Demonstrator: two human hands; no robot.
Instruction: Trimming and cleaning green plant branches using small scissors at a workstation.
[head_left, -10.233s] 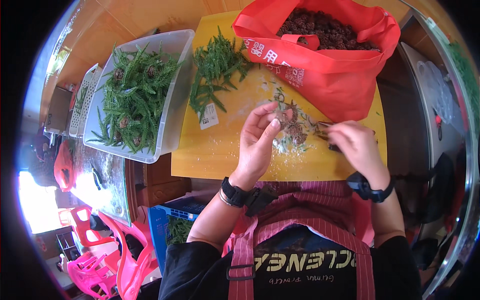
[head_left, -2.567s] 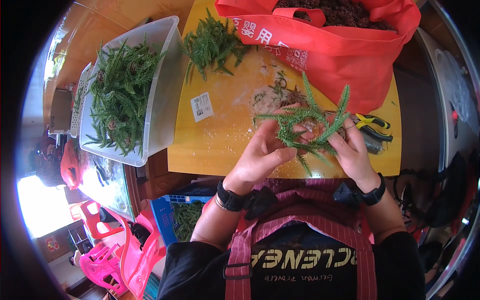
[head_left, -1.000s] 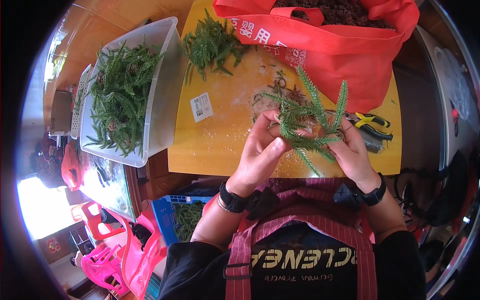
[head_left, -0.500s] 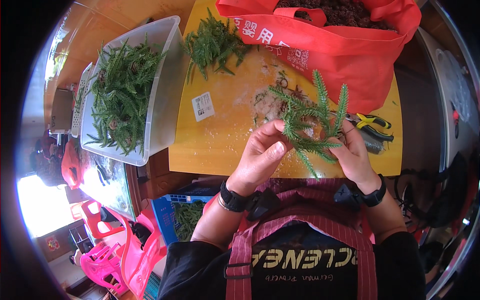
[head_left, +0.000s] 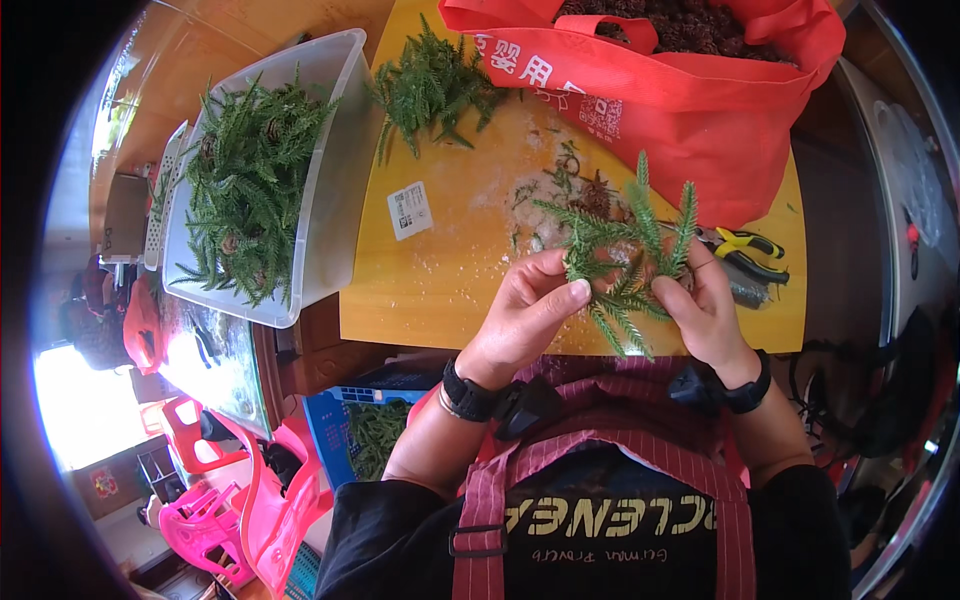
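Observation:
Both hands hold a green artificial pine sprig (head_left: 645, 210) over the near part of the yellow table, its needled stems fanning outward. On its left side, my left hand (head_left: 528, 305) pinches the greenery between thumb and fingers. My right hand (head_left: 708, 305) grips the other side, thumb in front and fingers partly hidden behind. Some brown shows at the sprig's centre, too covered to make out. Just beyond it a brown pine cone (head_left: 594, 195) lies among whitish crumbs and green scraps. Yellow-and-black-handled pliers (head_left: 750, 243) rest beside my right hand, their jaws partly hidden.
A clear plastic bin (head_left: 330, 190) full of pine sprigs with cones stands at the left. Loose sprigs (head_left: 430, 85) and a white label (head_left: 410, 210) lie on the table (head_left: 400, 295). At the back, a red bag (head_left: 690, 130) holds pine cones. Below left is a blue crate (head_left: 330, 435).
The sprig has tilted in my hands, and more brown shows at its centre. My left thumb has moved right onto the lower stems. The pine cone on the table is more exposed.

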